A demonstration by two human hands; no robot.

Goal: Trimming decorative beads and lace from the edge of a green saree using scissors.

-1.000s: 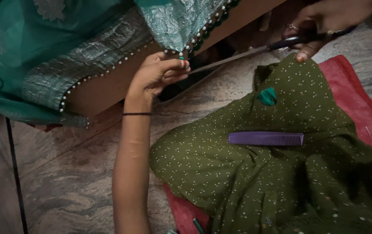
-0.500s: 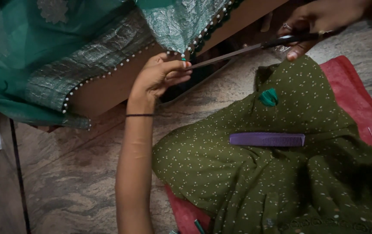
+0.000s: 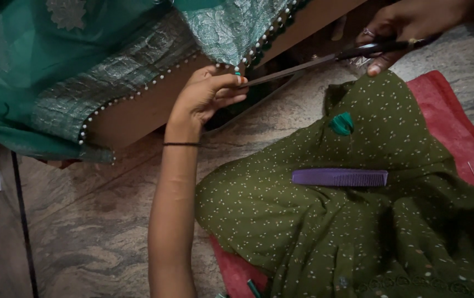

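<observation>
My left hand [image 3: 206,94] pinches the beaded edge of a teal embroidered cloth [image 3: 82,72] that hangs over a wooden surface [image 3: 137,113]. My right hand [image 3: 408,25] grips long black-handled scissors [image 3: 325,59]. The blade tips reach the pinched spot by my left fingers, next to a small teal tassel on the cloth's edge. A thin black band circles my left wrist.
A purple comb [image 3: 340,177] lies on my lap, on green dotted fabric [image 3: 358,221]. A small teal scrap [image 3: 341,123] sits on the same fabric. A red mat [image 3: 457,127] lies underneath on the stone floor [image 3: 82,232]. A dark cord [image 3: 22,221] runs along the left.
The scissors have swung down and in, so their tips now meet the cloth edge at my left fingers. My left hand has stayed on the beaded edge.
</observation>
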